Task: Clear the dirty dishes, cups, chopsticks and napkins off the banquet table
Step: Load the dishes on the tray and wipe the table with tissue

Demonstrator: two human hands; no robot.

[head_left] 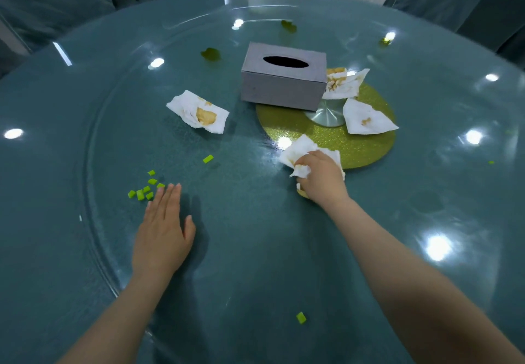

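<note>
While the left hand (162,236) is lying flat and palm-down on the glass worktop (85,102), its grip is sitting open and empty, fingertips just beside a cluster of small green diced bits (145,190). One more green piece (208,159) is lying apart, up and to the right of the cluster, and another green bit (301,317) is sitting near the bottom between the two forearms. Further back, a stained napkin (199,112) is lying crumpled on the glass, left of the grey tissue box (284,79), which is standing near the worktop's centre with its oval slot facing up. Two dark green leaf scraps (210,54) are lying behind the box. Right of centre, the right hand (321,177) is closing its grip on a crumpled napkin (301,150) at the near edge of the glittery yellow-green disc (326,136) under the glass. A metal cone hub (326,115) is sitting at the disc's middle. Another soiled napkin (345,82) is lying just right of the box, touching it, and a flatter napkin (366,119) with a small stain is resting beside the hub. Teal-covered chairs (51,0) are ringing the far edge.
</note>
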